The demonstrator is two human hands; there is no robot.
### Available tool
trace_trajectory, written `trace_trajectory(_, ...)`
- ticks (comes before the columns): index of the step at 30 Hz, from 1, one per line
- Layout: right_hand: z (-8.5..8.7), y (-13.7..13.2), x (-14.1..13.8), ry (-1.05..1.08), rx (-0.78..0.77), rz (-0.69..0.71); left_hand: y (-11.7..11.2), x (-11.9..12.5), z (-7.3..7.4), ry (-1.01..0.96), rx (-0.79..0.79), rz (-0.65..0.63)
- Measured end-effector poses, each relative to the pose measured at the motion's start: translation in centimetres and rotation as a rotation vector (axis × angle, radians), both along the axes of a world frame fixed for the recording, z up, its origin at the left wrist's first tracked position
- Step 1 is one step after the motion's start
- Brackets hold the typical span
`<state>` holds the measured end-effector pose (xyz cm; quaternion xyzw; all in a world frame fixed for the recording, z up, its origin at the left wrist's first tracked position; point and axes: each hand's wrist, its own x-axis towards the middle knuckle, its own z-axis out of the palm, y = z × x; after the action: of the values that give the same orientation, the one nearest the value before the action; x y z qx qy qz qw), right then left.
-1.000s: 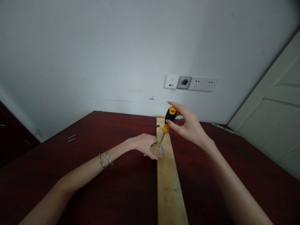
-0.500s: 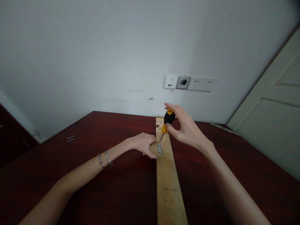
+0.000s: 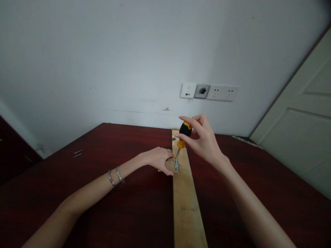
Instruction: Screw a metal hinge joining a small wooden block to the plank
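A long pale wooden plank [image 3: 186, 206] lies lengthwise on the dark red table [image 3: 116, 144]. My right hand [image 3: 203, 141] is closed round the black and yellow handle of a screwdriver [image 3: 182, 137], whose shaft slants down to a small metal bracket [image 3: 177, 166] on the plank. My left hand [image 3: 157, 159] rests at the plank's left edge, fingers pinched beside that bracket and a small wooden piece under it. Two bracelets sit on my left wrist.
Two loose screws or nails [image 3: 78, 153] lie on the table at the far left. A row of wall sockets [image 3: 209, 92] is on the white wall behind. A white door [image 3: 300, 134] stands at the right.
My right hand has turned on the screwdriver handle and shifted slightly left, fingers regripping. The left hand and the plank stay in place.
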<state>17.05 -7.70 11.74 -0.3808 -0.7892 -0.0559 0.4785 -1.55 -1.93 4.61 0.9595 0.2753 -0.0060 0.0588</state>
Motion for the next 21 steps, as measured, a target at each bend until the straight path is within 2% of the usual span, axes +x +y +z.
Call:
trace_trajectory(6, 0.17, -0.1, 0.07, -0.011, -0.034, 0.129, -0.03, 0.03, -0.18, 0.008, 0.014, 0.018)
trace_trajectory(8, 0.21, -0.09, 0.06, -0.025, -0.028, 0.104, -0.03, -0.01, -0.15, 0.009, 0.012, 0.014)
trace_trajectory(13, 0.3, 0.02, 0.28, 0.037, -0.068, -0.088, 0.07, -0.12, -0.11, 0.002, 0.012, 0.007)
trace_trajectory(21, 0.62, -0.4, 0.33, -0.01, -0.053, 0.01, 0.11, -0.28, 0.15, -0.015, -0.008, 0.024)
